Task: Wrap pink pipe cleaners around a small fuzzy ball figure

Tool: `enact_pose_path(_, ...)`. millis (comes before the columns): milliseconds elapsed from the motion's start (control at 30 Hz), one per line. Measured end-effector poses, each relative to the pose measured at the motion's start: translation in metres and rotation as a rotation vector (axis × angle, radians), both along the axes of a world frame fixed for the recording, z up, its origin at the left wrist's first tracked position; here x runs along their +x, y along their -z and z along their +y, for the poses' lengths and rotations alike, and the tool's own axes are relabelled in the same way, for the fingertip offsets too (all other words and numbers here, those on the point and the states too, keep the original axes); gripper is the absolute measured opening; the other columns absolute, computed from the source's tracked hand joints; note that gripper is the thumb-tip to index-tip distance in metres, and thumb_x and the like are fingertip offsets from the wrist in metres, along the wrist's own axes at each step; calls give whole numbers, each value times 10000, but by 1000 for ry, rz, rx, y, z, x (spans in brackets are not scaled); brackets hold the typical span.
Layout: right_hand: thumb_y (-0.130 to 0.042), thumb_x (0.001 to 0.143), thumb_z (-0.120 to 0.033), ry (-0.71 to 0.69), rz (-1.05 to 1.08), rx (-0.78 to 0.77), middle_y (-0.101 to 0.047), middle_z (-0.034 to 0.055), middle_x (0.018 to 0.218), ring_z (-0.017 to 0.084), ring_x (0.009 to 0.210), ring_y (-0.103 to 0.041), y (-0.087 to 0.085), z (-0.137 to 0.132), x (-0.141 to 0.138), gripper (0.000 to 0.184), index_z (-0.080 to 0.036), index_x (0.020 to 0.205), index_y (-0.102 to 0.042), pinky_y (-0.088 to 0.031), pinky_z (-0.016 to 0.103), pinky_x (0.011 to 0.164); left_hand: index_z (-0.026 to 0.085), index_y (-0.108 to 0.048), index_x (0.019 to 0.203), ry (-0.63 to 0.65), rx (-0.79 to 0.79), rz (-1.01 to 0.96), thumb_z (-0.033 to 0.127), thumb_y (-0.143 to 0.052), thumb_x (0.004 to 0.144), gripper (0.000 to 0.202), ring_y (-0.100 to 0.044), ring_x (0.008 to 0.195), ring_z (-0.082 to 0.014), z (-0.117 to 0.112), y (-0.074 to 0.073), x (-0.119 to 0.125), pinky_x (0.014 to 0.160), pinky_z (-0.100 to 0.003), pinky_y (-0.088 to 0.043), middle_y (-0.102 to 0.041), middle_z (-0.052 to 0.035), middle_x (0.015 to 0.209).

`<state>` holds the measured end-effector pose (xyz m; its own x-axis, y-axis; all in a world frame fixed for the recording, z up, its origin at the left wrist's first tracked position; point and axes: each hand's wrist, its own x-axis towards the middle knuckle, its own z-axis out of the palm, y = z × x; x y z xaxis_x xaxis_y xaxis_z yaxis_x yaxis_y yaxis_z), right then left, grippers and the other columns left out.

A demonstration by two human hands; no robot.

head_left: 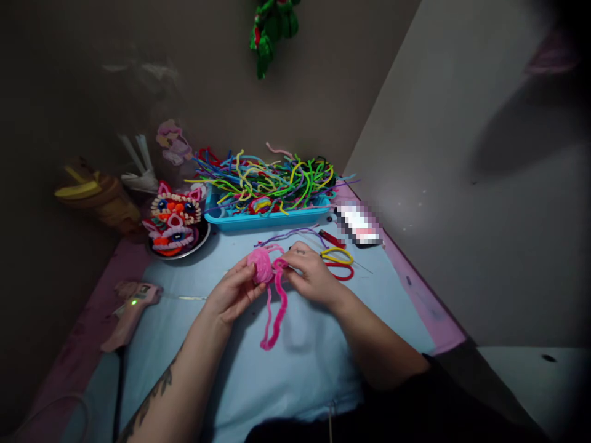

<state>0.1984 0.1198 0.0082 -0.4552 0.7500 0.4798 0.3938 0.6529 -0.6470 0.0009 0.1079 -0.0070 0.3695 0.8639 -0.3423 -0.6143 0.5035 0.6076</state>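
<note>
My left hand [233,292] pinches a small wound ball of pink pipe cleaner [261,264] above the light blue table cover [295,363]. My right hand [310,271] is closed on the pink pipe cleaner strand [276,311] right beside the ball. That strand hangs down in a long loop between my wrists. A purple pipe cleaner [295,233] lies just behind my hands.
A turquoise tray [272,218] heaped with several coloured pipe cleaners stands at the back. A pipe-cleaner lion head [174,221] sits in a metal dish at left. A pink glue gun [132,307] lies front left, its light on. Scissors [337,261] lie right of my hands.
</note>
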Motion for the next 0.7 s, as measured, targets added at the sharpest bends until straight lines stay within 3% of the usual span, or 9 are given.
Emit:
enact_pose_path(100, -532, 856, -207, 19, -86, -17, -627, 75, 879, 235, 865, -529, 3, -3, -1, 231, -202, 1064, -632, -458, 397, 803, 154, -668, 1053, -1, -9, -29, 123, -702, 769, 288, -695, 687, -150, 1, -2, 2, 605, -206, -585, -722, -67, 890)
enact_pose_path(233, -547, 775, -159, 39, -147, -4, -583, 126, 1093, 274, 1015, -499, 9, -6, -5, 607, -156, 1366, -408, -411, 458, 926, 155, -670, 955, -36, -18, -81, 125, -672, 792, 166, -688, 673, -142, 3, 1, 4, 595, -201, -583, -723, -56, 857)
enact_pose_path(367, -545, 741, -129, 81, -143, 2, -578, 103, 1067, 273, 1004, -499, 13, -8, -12, 746, -196, 1445, -309, -392, 456, 940, 156, -661, 940, -55, -112, -76, 125, -645, 825, 120, -675, 629, -123, 5, 7, 3, 586, -192, -576, -704, -39, 800)
enact_pose_path(533, -583, 804, -225, 123, -75, 85, -604, 104, 1065, 278, 990, -505, 21, -6, -16, 620, -215, 1395, -395, -389, 468, 934, 189, -677, 996, -80, -113, -89, 152, -674, 816, 184, -666, 641, -129, 6, 10, 4, 604, -225, -579, -705, -29, 828)
enact_pose_path(700, -547, 845, -177, 166, 34, 237, -666, 60, 951, 249, 949, -545, 29, -3, -16, 229, -261, 1053, -592, -424, 435, 874, 134, -681, 970, -58, -183, -120, 169, -648, 846, 133, -685, 713, -160, 5, 7, 6, 617, -230, -580, -709, -73, 851)
